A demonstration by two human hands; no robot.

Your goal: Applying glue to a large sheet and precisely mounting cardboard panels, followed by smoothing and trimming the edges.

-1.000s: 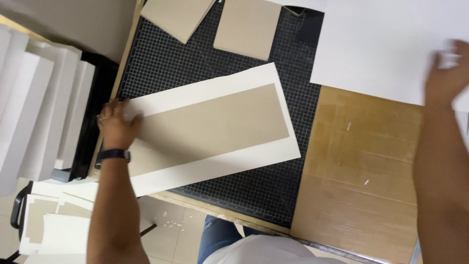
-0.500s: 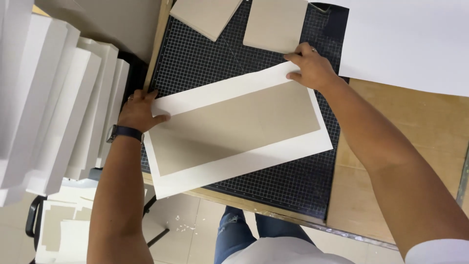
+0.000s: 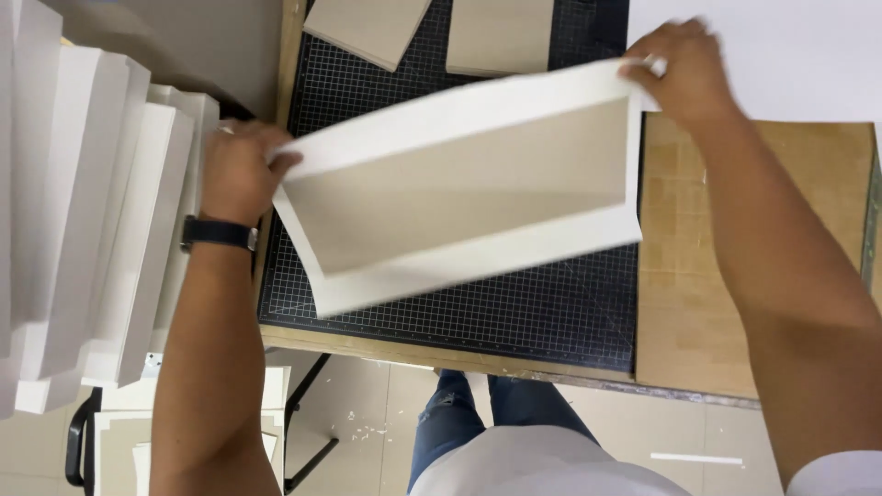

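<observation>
**Board lifted off the mat, both ends held**

From where I stand, the left hand [image 3: 241,170] has its grip closed on the left end of the board [image 3: 464,197], a long tan panel with a wide white border. The fingertips are tucked behind the board's edge, so I can't see how far they wrap. The right hand [image 3: 684,73] pinches the far right corner, and its fingers are blurred, hard to make out one by one. The board is tilted, its far long edge raised above the cutting mat [image 3: 514,312], the near edge hanging low over the grid; whether that near edge touches the mat I cannot tell.

Two tan pieces [image 3: 501,37] lie at the top of the mat, both cut off by the frame and partly covered by the raised board. A white sheet [image 3: 790,55] runs out of view at the upper right. The wooden tabletop [image 3: 763,239] shows bare to the right of the mat, partly covered by the right forearm.

To the left, a stack of white boards [image 3: 101,230] stands on edge just beside the left wrist and its watch [image 3: 219,233], leaving little room on that side. The front strip of the mat below the board is open, up to the tabletop's near edge.
</observation>
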